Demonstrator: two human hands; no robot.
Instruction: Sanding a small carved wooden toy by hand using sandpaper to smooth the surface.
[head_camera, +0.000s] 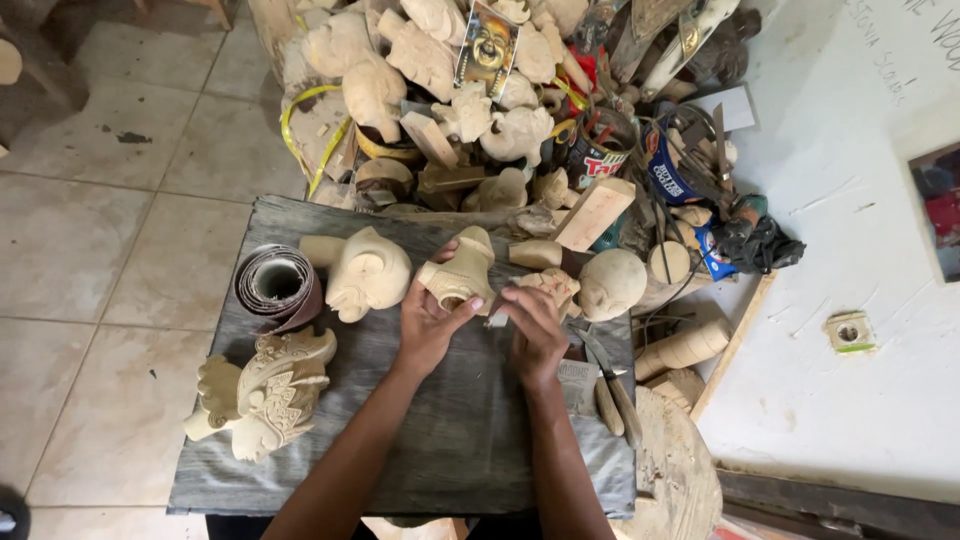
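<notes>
The left hand (428, 325) clamps a pale, unpainted carved wooden figure (458, 272) steady on the grey board (450, 440) while the right hand (535, 335), just beside it, pinches a small blade (497, 318) against its base.

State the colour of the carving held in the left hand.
Pale, unpainted wood: the carving in the left hand, head view.

On the grey board (420, 440), the sandpaper roll (278, 285) lies far left, the carved head (368, 272) right of it. The ornate carving (262, 392) sits nearer the person (left front). A heap of carvings (450, 90) stands behind the board; chisels (608, 385) lie at its right edge.
</notes>
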